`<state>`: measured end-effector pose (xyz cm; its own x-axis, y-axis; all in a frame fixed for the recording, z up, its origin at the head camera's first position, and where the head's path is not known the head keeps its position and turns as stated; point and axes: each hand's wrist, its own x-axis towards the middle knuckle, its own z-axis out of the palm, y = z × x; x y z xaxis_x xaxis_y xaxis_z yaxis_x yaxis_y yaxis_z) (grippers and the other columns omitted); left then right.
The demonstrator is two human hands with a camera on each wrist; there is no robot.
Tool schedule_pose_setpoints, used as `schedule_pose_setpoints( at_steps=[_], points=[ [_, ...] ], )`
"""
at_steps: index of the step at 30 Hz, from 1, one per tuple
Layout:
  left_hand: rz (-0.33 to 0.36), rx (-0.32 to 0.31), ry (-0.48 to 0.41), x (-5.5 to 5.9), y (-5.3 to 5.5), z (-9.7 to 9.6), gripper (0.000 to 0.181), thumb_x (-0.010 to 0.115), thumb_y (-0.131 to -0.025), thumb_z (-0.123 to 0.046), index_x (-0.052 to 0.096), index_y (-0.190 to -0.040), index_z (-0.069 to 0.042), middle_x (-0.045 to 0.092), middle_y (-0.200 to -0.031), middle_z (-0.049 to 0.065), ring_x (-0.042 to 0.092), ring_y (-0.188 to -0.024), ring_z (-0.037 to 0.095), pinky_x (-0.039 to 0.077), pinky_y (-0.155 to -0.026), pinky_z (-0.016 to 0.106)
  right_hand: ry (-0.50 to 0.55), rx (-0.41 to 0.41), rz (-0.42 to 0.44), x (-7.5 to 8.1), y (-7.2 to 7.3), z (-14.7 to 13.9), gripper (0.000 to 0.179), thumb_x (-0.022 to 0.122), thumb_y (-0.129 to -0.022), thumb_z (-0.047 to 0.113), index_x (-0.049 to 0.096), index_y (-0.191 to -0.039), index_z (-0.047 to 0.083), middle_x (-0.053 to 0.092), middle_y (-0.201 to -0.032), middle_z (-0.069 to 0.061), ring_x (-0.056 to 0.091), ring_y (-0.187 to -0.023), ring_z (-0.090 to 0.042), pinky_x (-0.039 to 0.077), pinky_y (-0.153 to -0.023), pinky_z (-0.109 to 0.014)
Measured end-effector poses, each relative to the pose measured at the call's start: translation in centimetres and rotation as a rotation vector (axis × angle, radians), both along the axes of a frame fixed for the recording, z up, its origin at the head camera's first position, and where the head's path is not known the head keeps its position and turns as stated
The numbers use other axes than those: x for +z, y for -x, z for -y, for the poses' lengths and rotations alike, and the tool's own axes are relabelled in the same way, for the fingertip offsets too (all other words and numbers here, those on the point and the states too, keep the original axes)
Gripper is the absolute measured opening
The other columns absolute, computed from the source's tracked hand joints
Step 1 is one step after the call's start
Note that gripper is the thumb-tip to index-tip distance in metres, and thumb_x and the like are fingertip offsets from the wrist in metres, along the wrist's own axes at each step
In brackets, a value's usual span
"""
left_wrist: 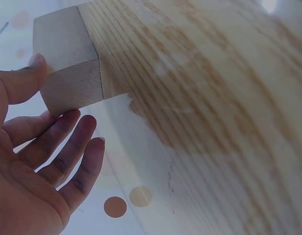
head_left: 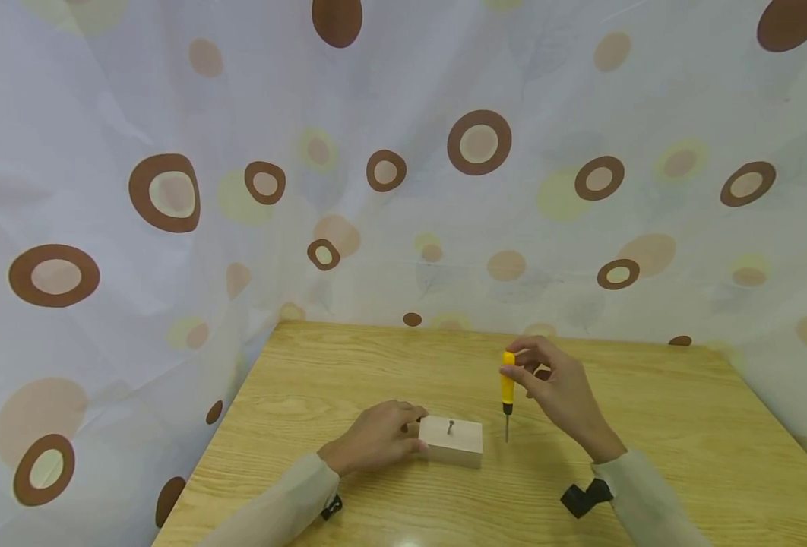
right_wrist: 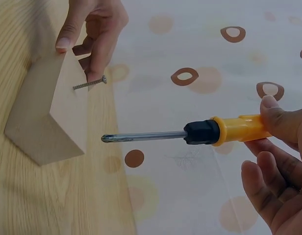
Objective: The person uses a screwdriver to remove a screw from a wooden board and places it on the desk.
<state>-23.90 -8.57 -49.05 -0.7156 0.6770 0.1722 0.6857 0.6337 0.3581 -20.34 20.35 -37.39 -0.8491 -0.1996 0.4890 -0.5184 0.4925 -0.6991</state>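
A pale wooden block (head_left: 450,453) lies on the table, with a screw (right_wrist: 89,84) standing partly out of its top face. My left hand (head_left: 381,437) holds the block's left end between thumb and fingers; in the left wrist view the thumb is on one side and fingertips (left_wrist: 72,115) touch the opposite side. To the right of the block, my right hand (head_left: 559,389) pinches the yellow handle of a screwdriver (head_left: 507,387) between thumb and fingers. Its shaft points down, apart from the screw. The right wrist view shows a cross-shaped tip.
The block rests on a light wood-grain table (head_left: 321,365). A white sheet with brown and yellow dots (head_left: 390,99) hangs behind the table and along both sides. Black straps (head_left: 584,497) sit at the wrists.
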Motion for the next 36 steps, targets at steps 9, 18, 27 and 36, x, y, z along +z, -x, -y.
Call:
schedule_pose_setpoints(
  at_steps=[9, 18, 27, 36],
  points=[
    [-0.004, -0.006, 0.008, 0.0, 0.1, -0.1, 0.056, 0.060, -0.088, -0.052, 0.059, -0.129, -0.014, 0.064, -0.117, -0.005, 0.059, -0.085, 0.004, 0.049, -0.071, 0.021, -0.022, -0.070, 0.052, -2.9, 0.9, -2.8, 0.024, 0.070, -0.089, 0.023, 0.060, -0.110, 0.021, 0.066, -0.091, 0.000, 0.062, -0.075, -0.019, 0.050, -0.052, -0.030],
    [-0.004, 0.002, 0.010, 0.3, -0.1, -0.1, 0.055, 0.062, -0.088, -0.049, 0.059, -0.129, -0.013, 0.064, -0.116, -0.004, 0.058, -0.084, 0.005, 0.049, -0.070, 0.022, -0.072, -0.117, 0.077, -6.0, 1.5, -5.3, 0.027, 0.068, -0.088, 0.036, 0.059, -0.112, 0.027, 0.066, -0.090, 0.007, 0.060, -0.071, -0.013, 0.048, -0.054, -0.028],
    [-0.001, 0.014, 0.026, 0.0, -0.1, -0.1, 0.058, 0.058, -0.088, -0.054, 0.057, -0.131, -0.014, 0.062, -0.122, -0.002, 0.060, -0.097, 0.009, 0.051, -0.080, 0.028, -0.072, -0.131, 0.122, -7.2, 0.9, -6.9, 0.025, 0.066, -0.090, 0.036, 0.059, -0.112, 0.027, 0.067, -0.091, 0.005, 0.059, -0.067, -0.012, 0.049, -0.051, -0.031],
    [0.015, 0.018, 0.026, 0.2, -0.3, -0.2, 0.059, 0.059, -0.089, -0.053, 0.057, -0.131, -0.013, 0.062, -0.122, -0.002, 0.060, -0.097, 0.010, 0.051, -0.080, 0.029, -0.104, -0.155, 0.176, -8.3, 0.6, -8.2, 0.026, 0.064, -0.090, 0.038, 0.058, -0.112, 0.025, 0.067, -0.090, 0.002, 0.056, -0.057, -0.013, 0.048, -0.048, -0.031]
  ],
)
